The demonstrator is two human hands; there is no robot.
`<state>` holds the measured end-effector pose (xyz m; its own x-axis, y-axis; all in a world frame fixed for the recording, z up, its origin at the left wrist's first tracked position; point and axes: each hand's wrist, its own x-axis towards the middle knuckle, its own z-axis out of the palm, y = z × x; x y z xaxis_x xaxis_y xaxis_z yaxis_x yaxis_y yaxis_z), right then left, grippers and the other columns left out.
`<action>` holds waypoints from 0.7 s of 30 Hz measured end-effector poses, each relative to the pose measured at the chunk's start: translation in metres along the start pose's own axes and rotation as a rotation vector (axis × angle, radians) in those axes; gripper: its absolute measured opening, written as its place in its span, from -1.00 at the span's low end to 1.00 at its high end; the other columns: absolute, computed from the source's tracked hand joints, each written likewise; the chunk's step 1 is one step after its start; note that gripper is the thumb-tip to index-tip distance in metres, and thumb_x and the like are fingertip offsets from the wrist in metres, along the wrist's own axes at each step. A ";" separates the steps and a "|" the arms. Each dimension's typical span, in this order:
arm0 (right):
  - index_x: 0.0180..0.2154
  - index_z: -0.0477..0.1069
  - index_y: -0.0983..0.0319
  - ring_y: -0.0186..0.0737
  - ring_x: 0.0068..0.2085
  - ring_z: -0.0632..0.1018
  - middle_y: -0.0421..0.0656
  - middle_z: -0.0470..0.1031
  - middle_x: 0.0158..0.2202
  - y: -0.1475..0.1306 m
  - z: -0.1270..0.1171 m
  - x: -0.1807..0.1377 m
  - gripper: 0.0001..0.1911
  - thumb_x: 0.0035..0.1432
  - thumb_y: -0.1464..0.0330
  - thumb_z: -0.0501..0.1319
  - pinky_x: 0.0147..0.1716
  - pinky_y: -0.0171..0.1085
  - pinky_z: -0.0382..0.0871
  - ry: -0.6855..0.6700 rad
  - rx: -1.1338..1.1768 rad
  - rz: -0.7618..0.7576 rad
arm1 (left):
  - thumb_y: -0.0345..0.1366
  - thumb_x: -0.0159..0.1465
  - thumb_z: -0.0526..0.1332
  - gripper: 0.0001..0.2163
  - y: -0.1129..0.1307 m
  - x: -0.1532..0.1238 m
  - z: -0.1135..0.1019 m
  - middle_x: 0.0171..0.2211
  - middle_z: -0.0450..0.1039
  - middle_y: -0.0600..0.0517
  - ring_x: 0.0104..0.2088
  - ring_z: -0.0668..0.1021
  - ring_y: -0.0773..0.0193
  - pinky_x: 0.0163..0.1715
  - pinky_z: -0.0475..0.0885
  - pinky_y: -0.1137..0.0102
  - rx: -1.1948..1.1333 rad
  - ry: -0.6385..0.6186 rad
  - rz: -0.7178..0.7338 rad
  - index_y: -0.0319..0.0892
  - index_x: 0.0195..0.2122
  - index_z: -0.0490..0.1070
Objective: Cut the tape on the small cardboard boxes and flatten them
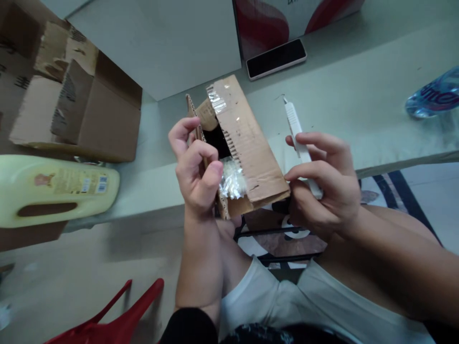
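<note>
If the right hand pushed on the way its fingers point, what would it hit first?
Probably the cardboard box: the right hand, gripping a white knife, points left with its thumb already at the box flap's edge.

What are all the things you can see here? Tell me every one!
small cardboard box: 1, brown, open, held between both hands
plastic wrap: 1, clear, inside the small box
cutter: 1, white, in the right hand
phone: 1, black, far side of the table
big cardboard box: 1, brown, open, left on the table
bottle: 1, pale yellow, lying at far left
water bottle: 1, clear blue, far right
chair: 1, red, bottom left
left hand: grips the small box
right hand: holds the cutter
</note>
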<state>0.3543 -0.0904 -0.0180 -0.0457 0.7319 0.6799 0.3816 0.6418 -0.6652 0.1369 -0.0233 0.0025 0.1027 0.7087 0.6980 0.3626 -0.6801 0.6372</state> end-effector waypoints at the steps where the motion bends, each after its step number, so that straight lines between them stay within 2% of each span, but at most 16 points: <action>1: -0.16 0.46 0.10 0.00 0.19 0.50 -0.09 0.33 0.20 0.001 0.000 0.001 -0.75 0.17 0.51 0.17 0.18 0.09 0.50 -0.019 0.009 -0.004 | 0.03 0.30 0.17 -0.64 0.001 0.001 -0.001 0.04 0.37 0.07 0.11 0.42 0.08 0.15 0.40 -0.01 -0.009 0.015 -0.005 -0.10 -0.52 0.28; 4: -0.06 0.46 0.05 -0.02 0.19 0.49 -0.08 0.32 0.20 0.003 -0.001 0.002 -0.63 0.16 0.55 0.16 0.17 0.08 0.50 -0.047 0.036 -0.013 | -0.02 0.31 0.19 -0.65 0.004 0.001 -0.004 0.03 0.40 0.05 0.13 0.41 0.09 0.20 0.38 0.00 -0.023 0.022 0.000 -0.11 -0.54 0.30; 7: 0.02 0.45 0.02 -0.06 0.22 0.46 -0.09 0.30 0.21 0.003 0.000 0.002 -0.55 0.18 0.57 0.14 0.19 0.05 0.49 -0.071 0.057 -0.026 | -0.01 0.33 0.18 -0.62 0.007 0.001 -0.007 0.09 0.36 0.01 0.23 0.37 0.02 0.25 0.37 -0.04 0.027 -0.037 0.009 -0.13 -0.55 0.31; 10: 0.05 0.45 -0.01 -0.11 0.24 0.44 -0.09 0.28 0.23 0.004 0.001 0.001 -0.53 0.22 0.58 0.14 0.22 0.00 0.48 -0.115 0.066 -0.017 | 0.05 0.35 0.14 -0.57 0.011 0.001 -0.010 0.14 0.31 0.01 0.25 0.37 0.00 0.24 0.39 -0.03 0.076 -0.088 0.003 -0.13 -0.54 0.30; 12: 0.07 0.45 -0.03 -0.12 0.24 0.44 -0.10 0.27 0.23 0.005 0.001 0.000 -0.52 0.23 0.57 0.14 0.23 0.01 0.47 -0.135 0.068 0.001 | 0.05 0.35 0.15 -0.57 0.013 0.002 -0.011 0.12 0.34 0.00 0.23 0.39 0.02 0.23 0.40 -0.02 0.035 -0.079 -0.007 -0.14 -0.55 0.28; 16: 0.08 0.45 0.04 -0.07 0.25 0.43 -0.04 0.28 0.22 0.006 0.002 0.000 -0.53 0.22 0.57 0.14 0.19 0.01 0.48 -0.161 0.068 -0.002 | -0.03 0.33 0.25 -0.66 0.015 0.002 -0.009 0.08 0.37 0.00 0.23 0.40 0.04 0.25 0.38 0.02 -0.055 -0.058 -0.078 -0.12 -0.49 0.36; 21: 0.15 0.39 0.05 -0.09 0.22 0.45 -0.03 0.32 0.20 0.007 0.005 0.000 -0.48 0.22 0.57 0.11 0.18 -0.01 0.49 -0.142 0.068 -0.028 | -0.07 0.31 0.30 -0.74 0.018 0.001 -0.003 0.08 0.35 -0.04 0.18 0.45 0.09 0.26 0.37 0.09 0.012 -0.236 -0.165 -0.11 -0.41 0.46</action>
<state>0.3529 -0.0850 -0.0245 -0.1872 0.7355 0.6511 0.3150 0.6728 -0.6694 0.1407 -0.0349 0.0158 0.2541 0.8345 0.4888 0.4032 -0.5508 0.7307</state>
